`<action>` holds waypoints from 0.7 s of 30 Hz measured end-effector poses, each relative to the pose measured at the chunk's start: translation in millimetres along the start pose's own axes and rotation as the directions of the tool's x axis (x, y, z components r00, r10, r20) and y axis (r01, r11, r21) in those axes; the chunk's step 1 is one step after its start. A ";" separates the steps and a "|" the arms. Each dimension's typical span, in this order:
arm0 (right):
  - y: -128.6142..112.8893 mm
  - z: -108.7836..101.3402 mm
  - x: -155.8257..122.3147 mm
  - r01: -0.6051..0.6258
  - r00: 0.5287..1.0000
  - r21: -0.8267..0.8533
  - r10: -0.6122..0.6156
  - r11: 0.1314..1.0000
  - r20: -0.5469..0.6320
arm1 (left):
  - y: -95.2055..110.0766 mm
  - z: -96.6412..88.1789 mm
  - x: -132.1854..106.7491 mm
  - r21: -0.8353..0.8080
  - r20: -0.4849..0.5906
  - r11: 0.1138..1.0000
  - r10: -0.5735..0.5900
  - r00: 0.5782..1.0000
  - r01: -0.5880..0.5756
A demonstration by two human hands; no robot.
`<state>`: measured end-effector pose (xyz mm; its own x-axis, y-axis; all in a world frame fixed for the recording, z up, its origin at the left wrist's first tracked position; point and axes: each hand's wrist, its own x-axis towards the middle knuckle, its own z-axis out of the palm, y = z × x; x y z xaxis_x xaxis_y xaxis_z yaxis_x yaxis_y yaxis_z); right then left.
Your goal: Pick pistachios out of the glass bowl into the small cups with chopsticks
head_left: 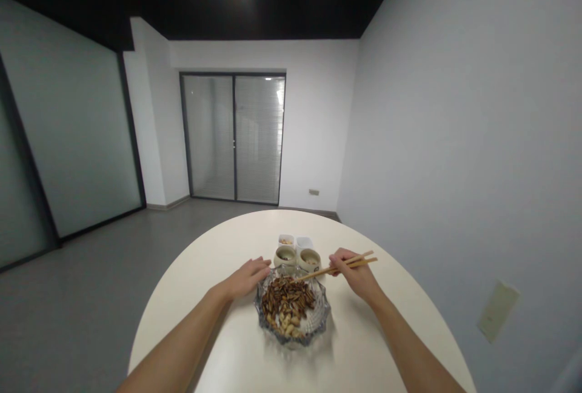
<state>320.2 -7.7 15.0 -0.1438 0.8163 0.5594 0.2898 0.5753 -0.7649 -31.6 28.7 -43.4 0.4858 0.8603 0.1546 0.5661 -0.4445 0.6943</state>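
A scalloped glass bowl [321,314] stands near the middle of the table, holding many dark brown elongated pieces [286,296] that look like seeds, with pale nut-like pieces [291,323] at its near side. My right hand [348,268] is closed around a pair of wooden chopsticks [359,261]; their tips reach over the bowl to the dark pieces. Whether the tips pinch anything is too small to see. My left hand [249,278] lies with fingers stretched out at the bowl's left rim.
Just beyond the glass bowl are two small round cups, a left cup [285,262] and a right cup [310,267]. Behind them sit a white dish [286,237] with pale bits and another white dish [304,242]. All stand on a round cream table [218,247]; a wall [454,138] rises to the right.
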 end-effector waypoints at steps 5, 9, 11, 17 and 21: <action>0.3 -0.3 1.8 -0.015 0.996 0.070 0.022 0.997 -0.090 | -1.2 0.8 -0.6 -0.001 -0.001 1.000 -0.002 1.000 0.002; 2.5 0.2 5.0 -0.030 0.979 0.143 0.058 0.989 -0.195 | -1.2 1.0 0.5 0.027 0.014 1.000 -0.001 1.000 0.000; 4.3 0.5 6.7 -0.021 0.963 0.161 0.063 0.987 -0.261 | -1.3 1.0 1.2 0.033 0.018 0.999 0.006 1.000 -0.007; 12.4 3.3 9.4 0.007 0.886 0.154 0.066 0.988 -0.459 | -4.1 2.1 2.5 0.041 0.015 0.999 0.004 1.000 -0.004; 20.2 7.8 9.4 0.009 0.843 0.083 0.037 0.997 -0.537 | -6.4 2.7 3.2 0.020 0.004 1.000 0.005 1.000 -0.005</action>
<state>317.4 12.0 2.3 0.3977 0.6814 0.6144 0.2092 0.5847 -0.7838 -31.9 33.6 -49.3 0.4913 0.8570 0.1554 0.5766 -0.4538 0.6794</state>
